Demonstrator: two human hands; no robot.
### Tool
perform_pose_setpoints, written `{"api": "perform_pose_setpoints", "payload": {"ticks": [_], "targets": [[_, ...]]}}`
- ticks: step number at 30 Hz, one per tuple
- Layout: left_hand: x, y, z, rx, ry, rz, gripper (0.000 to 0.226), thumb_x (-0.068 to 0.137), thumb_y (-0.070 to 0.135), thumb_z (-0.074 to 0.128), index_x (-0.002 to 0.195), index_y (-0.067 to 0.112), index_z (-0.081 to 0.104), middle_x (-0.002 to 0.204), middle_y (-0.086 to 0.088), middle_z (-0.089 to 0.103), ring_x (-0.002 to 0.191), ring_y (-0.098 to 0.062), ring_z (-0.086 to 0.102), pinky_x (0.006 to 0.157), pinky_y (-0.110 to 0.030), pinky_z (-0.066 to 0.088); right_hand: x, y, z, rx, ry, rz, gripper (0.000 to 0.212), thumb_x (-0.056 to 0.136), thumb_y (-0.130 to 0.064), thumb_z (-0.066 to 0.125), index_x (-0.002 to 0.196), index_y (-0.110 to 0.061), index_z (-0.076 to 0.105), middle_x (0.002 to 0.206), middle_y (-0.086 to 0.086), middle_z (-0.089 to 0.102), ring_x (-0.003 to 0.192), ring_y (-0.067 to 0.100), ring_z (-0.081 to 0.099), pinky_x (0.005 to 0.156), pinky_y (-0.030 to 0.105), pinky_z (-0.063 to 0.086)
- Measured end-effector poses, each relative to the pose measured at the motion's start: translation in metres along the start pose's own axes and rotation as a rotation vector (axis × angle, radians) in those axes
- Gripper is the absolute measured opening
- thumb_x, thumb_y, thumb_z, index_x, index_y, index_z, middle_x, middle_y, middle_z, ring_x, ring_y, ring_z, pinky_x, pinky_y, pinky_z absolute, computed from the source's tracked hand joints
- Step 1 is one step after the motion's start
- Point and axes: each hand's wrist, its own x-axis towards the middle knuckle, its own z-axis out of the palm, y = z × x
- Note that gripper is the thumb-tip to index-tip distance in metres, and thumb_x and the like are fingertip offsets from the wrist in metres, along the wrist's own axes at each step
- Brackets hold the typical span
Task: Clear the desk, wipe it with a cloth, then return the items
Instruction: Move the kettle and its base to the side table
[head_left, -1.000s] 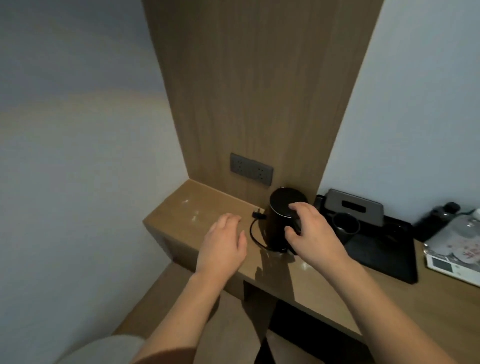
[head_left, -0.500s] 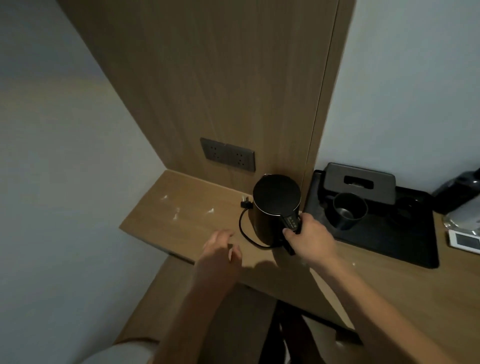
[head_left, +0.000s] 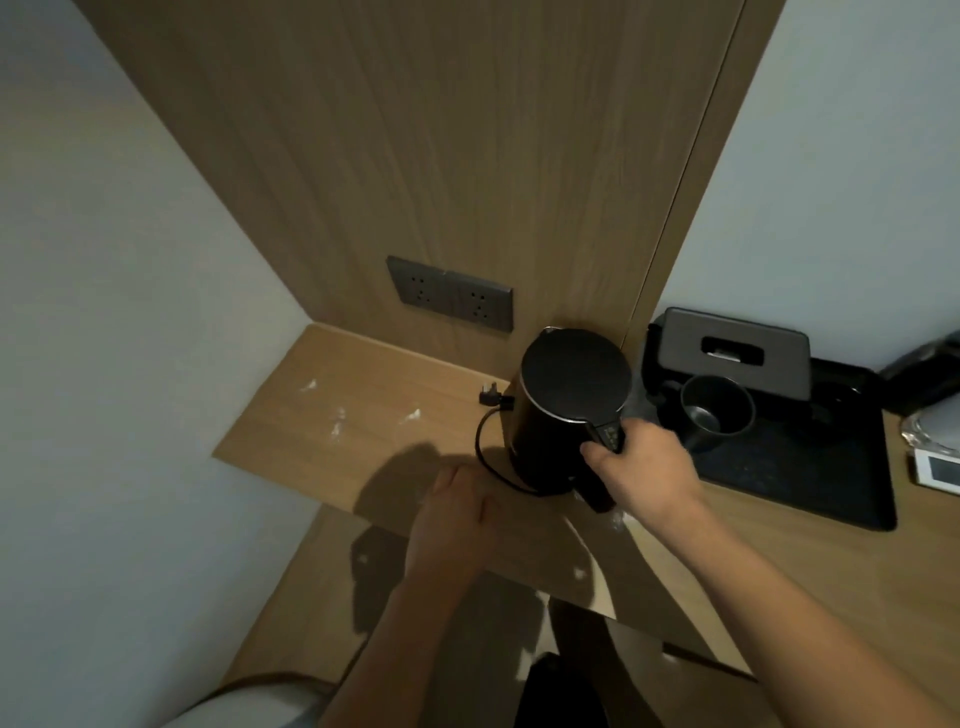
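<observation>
The right hand (head_left: 644, 467) gripped the handle of the black kettle (head_left: 569, 400), which stood on the wooden desk (head_left: 322, 415) before the wood wall panel (head_left: 441, 156). The left hand (head_left: 457, 514) was at the kettle's 7 o'clock, near its cord (head_left: 485, 457); its fingers were blurred. At 3 o'clock, a black tray (head_left: 810, 467) held a dark cup (head_left: 717, 410). A socket plate (head_left: 449, 293) was at 11 o'clock.
</observation>
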Motion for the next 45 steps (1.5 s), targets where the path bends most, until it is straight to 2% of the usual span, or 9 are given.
{"api": "perform_pose_setpoints", "payload": {"ticks": [3, 10, 14, 17, 20, 29, 35, 38, 45], "targets": [[0.0, -0.004, -0.017, 0.021, -0.005, -0.048, 0.038, 0.099, 0.02, 0.053, 0.136, 0.012, 0.055, 0.138, -0.005, 0.051, 0.116, -0.022, 0.057, 0.091, -0.031, 0.044, -0.015, 0.003, -0.033, 0.083, 0.046, -0.04, 0.022, 0.087, -0.036, 0.068, 0.085, -0.014, 0.065, 0.081, 0.005, 0.067, 0.081, 0.026, 0.064, 0.069, 0.038, 0.052], [0.056, 0.011, -0.003, -0.004, -0.207, -0.148, 0.049, 0.095, 0.027, 0.064, 0.135, 0.002, 0.052, 0.137, -0.015, 0.052, 0.118, -0.027, 0.055, 0.09, -0.025, 0.042, -0.047, 0.022, -0.082, 0.142, 0.142, -0.005, 0.024, 0.086, -0.036, 0.07, 0.076, -0.016, 0.062, 0.069, 0.002, 0.065, 0.062, 0.018, 0.06, 0.052, 0.03, 0.039], [0.086, 0.035, 0.033, -0.01, -0.327, -0.18, 0.088, 0.076, 0.054, 0.069, 0.148, 0.012, 0.042, 0.148, -0.012, 0.044, 0.131, -0.032, 0.048, 0.108, -0.041, 0.044, -0.054, 0.04, -0.086, 0.125, 0.169, 0.06, 0.023, 0.086, -0.035, 0.07, 0.074, -0.017, 0.061, 0.068, -0.001, 0.062, 0.062, 0.014, 0.057, 0.05, 0.027, 0.037], [0.087, 0.044, 0.064, 0.116, -0.379, -0.122, 0.077, 0.084, 0.054, 0.069, 0.146, 0.017, 0.042, 0.144, -0.01, 0.044, 0.13, -0.031, 0.046, 0.102, -0.032, 0.039, -0.056, 0.048, -0.084, 0.078, 0.183, 0.083, 0.026, 0.085, -0.036, 0.07, 0.07, -0.021, 0.055, 0.064, -0.006, 0.055, 0.059, 0.011, 0.052, 0.047, 0.024, 0.03], [0.081, 0.041, 0.086, 0.21, -0.425, -0.107, 0.092, 0.078, 0.061, 0.069, 0.151, 0.02, 0.032, 0.151, -0.013, 0.035, 0.14, -0.036, 0.032, 0.113, -0.048, 0.032, -0.055, 0.053, -0.08, 0.087, 0.174, 0.092, 0.024, 0.086, -0.037, 0.07, 0.075, -0.018, 0.059, 0.067, -0.003, 0.058, 0.065, 0.017, 0.057, 0.049, 0.025, 0.032], [0.078, 0.035, 0.087, 0.228, -0.337, -0.108, 0.086, 0.079, 0.059, 0.071, 0.145, 0.017, 0.036, 0.147, -0.01, 0.036, 0.14, -0.036, 0.03, 0.113, -0.05, 0.033, -0.054, 0.053, -0.075, 0.105, 0.157, 0.09, 0.025, 0.087, -0.036, 0.069, 0.074, -0.018, 0.058, 0.068, -0.003, 0.059, 0.065, 0.017, 0.057, 0.053, 0.027, 0.036], [0.08, 0.04, 0.097, 0.295, -0.351, -0.062, 0.103, 0.073, 0.065, 0.075, 0.15, 0.017, 0.026, 0.149, -0.009, 0.032, 0.139, -0.034, 0.031, 0.109, -0.049, 0.036, -0.056, 0.055, -0.077, 0.182, 0.185, 0.103, 0.025, 0.086, -0.035, 0.07, 0.072, -0.018, 0.058, 0.064, -0.002, 0.059, 0.057, 0.012, 0.054, 0.048, 0.025, 0.035], [0.081, 0.035, 0.102, 0.33, -0.318, -0.044, 0.111, 0.072, 0.064, 0.076, 0.155, 0.017, 0.017, 0.151, -0.009, 0.033, 0.139, -0.035, 0.033, 0.11, -0.049, 0.036, -0.055, 0.063, -0.078, 0.329, 0.217, 0.115, 0.025, 0.083, -0.036, 0.073, 0.078, -0.012, 0.066, 0.073, 0.007, 0.07, 0.071, 0.025, 0.067, 0.065, 0.043, 0.057], [0.08, 0.029, 0.105, 0.401, -0.285, -0.025, 0.107, 0.078, 0.065, 0.067, 0.157, 0.017, 0.014, 0.152, -0.01, 0.032, 0.137, -0.036, 0.036, 0.113, -0.05, 0.031, -0.061, 0.067, -0.084, 0.549, 0.294, 0.056, 0.016, 0.085, -0.029, 0.073, 0.077, -0.016, 0.069, 0.074, 0.004, 0.073, 0.078, 0.033, 0.07, 0.075, 0.058, 0.056]]}}
